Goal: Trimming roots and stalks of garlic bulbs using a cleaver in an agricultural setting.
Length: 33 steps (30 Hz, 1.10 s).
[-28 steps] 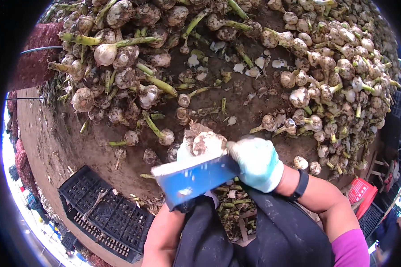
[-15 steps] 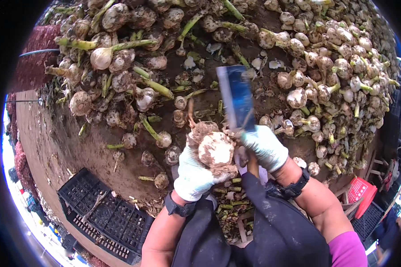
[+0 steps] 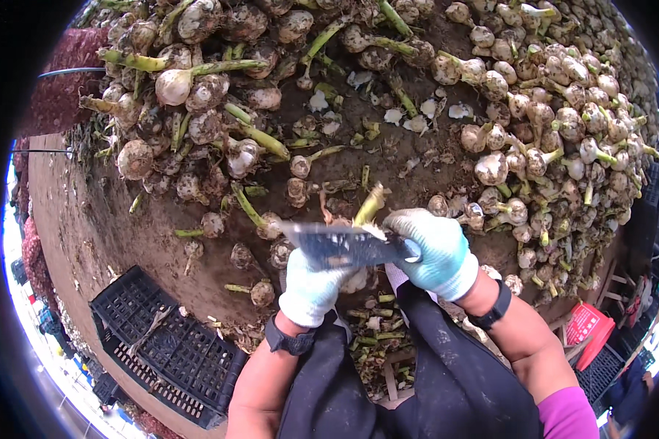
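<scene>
In a pale knit glove, my right hand (image 3: 436, 252) grips a wide-bladed cleaver (image 3: 344, 247) by its handle end. The blade lies nearly level and points left, crossing in front of my gloved left hand (image 3: 311, 289). That hand is closed round a garlic bulb (image 3: 355, 282), whose pale underside peeks out below the blade; most of the bulb is hidden. Just beyond the blade a thick yellow-green stem (image 3: 371, 205) sticks up. Whether it is still joined to the bulb I cannot tell.
Soil-covered garlic with stems is heaped at the far left (image 3: 205, 95), and a larger heap of trimmed garlic (image 3: 556, 124) fills the right. A black plastic crate (image 3: 172, 340) sits at lower left. Cut stems (image 3: 377, 340) lie between my legs. A red container (image 3: 589, 333) stands at right.
The cleaver has swung from pointing away to lying level across the bulb. My left hand has turned the garlic, so its pale root face no longer faces up and the stem shows.
</scene>
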### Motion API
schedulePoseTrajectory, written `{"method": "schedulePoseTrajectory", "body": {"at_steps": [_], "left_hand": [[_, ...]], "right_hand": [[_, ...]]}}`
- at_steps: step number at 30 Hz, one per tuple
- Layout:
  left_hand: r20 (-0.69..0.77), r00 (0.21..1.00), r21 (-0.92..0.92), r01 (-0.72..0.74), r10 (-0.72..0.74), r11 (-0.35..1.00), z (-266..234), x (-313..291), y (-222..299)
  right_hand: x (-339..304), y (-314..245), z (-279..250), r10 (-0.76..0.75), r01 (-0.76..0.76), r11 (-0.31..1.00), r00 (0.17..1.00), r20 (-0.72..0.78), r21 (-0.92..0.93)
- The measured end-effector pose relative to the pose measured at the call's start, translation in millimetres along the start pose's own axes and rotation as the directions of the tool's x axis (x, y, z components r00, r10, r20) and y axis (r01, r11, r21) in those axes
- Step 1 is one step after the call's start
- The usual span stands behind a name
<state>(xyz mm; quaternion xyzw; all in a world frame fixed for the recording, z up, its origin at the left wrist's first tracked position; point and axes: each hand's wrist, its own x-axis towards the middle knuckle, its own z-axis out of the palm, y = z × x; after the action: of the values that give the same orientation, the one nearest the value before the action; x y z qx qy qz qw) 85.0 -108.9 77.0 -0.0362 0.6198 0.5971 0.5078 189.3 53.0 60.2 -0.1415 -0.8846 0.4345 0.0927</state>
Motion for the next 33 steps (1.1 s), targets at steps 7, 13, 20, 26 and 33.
{"method": "schedulePoseTrajectory", "body": {"at_steps": [7, 13, 20, 26, 33], "left_hand": [[0.091, 0.969, -0.12, -0.216, 0.228, 0.969, 20, 4, 31], [0.456, 0.661, 0.781, -0.618, 0.596, 0.088, 4, 18, 44], [0.152, 0.955, 0.837, 0.013, 0.254, -0.546, -122, 64, -20], [-0.045, 0.975, 0.758, -0.107, 0.216, 0.643, -90, 27, 7], [0.017, 0.986, -0.24, -0.157, 0.166, 0.958, -42, -5, -13]], "right_hand": [[-20, 30, 2, 0.654, -0.649, 0.752, 0.757, -0.003, 0.116], [-9, 22, -1, 0.706, -0.625, 0.605, 0.707, 0.029, 0.493], [-12, 23, 19, 0.647, -0.621, 0.736, 0.762, -0.011, 0.268], [1, -21, 26, 0.153, -0.154, 0.984, 0.988, -0.017, -0.087], [-1, -45, 28, -0.128, 0.18, 0.947, 0.971, 0.201, -0.265]]}}
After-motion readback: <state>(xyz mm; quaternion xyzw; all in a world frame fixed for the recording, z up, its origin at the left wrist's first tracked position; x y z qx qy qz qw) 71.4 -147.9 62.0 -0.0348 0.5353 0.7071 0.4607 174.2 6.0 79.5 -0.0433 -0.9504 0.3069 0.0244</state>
